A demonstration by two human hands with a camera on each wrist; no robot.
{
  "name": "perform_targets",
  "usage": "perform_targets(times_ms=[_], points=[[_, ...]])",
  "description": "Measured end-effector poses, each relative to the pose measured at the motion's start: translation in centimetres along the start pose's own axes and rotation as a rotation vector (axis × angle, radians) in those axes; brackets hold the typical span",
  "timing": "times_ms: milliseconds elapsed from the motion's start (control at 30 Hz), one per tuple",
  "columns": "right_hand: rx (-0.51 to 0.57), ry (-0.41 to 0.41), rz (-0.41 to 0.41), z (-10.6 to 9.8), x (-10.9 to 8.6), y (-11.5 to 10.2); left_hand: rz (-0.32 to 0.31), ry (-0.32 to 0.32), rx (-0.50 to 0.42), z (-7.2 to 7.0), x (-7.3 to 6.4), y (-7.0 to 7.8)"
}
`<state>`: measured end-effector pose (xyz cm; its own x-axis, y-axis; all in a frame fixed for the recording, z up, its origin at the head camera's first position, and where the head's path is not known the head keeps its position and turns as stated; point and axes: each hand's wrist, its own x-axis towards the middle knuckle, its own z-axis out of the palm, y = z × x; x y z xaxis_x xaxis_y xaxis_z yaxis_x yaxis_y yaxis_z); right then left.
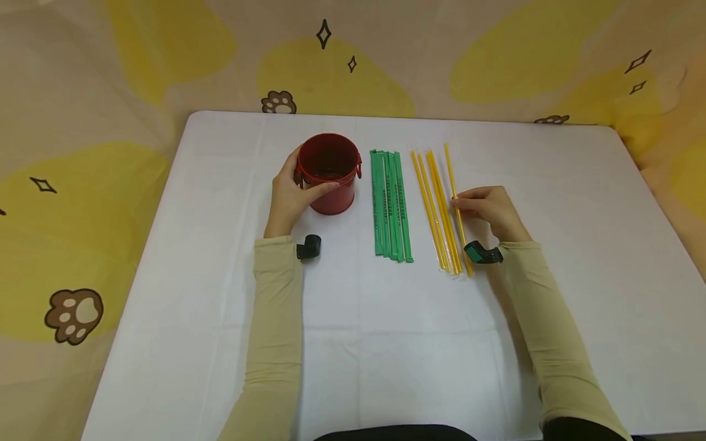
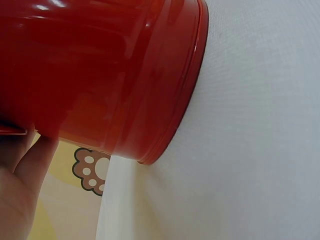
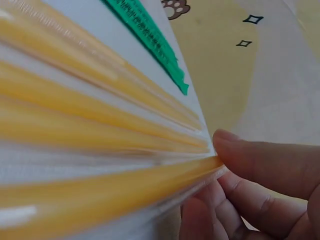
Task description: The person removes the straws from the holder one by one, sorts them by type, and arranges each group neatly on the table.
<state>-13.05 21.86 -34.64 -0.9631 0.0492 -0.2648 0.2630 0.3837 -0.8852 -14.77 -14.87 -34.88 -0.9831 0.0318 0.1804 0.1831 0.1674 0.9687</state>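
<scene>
A red metal bucket with small side ears stands upright on the white table. My left hand grips it from the left, thumb across the front near the rim; in the left wrist view the bucket's base meets the cloth. Between thumb and fingers my right hand pinches one yellow straw in clear wrapping. Several more wrapped yellow straws lie just left of it, also seen close up in the right wrist view. Left of these is a row of green paper-wrapped sticks with dark print.
The white tabletop extends around these things. A beige and yellow patterned cloth rises behind its far edge and along the sides. Dark wrist cameras sit at both sleeves.
</scene>
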Motion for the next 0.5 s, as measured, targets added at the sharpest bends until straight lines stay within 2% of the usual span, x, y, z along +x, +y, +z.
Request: perform_targets(times_ms=[267,500], points=[[-0.158,0.059,-0.005,0.51,0.26,0.18,-0.017,0.0,0.004,0.0,0.03,0.02],[-0.209,0.056,-0.023,0.77,0.26,0.01,0.001,0.003,-0.004,-0.05,-0.01,-0.03]])
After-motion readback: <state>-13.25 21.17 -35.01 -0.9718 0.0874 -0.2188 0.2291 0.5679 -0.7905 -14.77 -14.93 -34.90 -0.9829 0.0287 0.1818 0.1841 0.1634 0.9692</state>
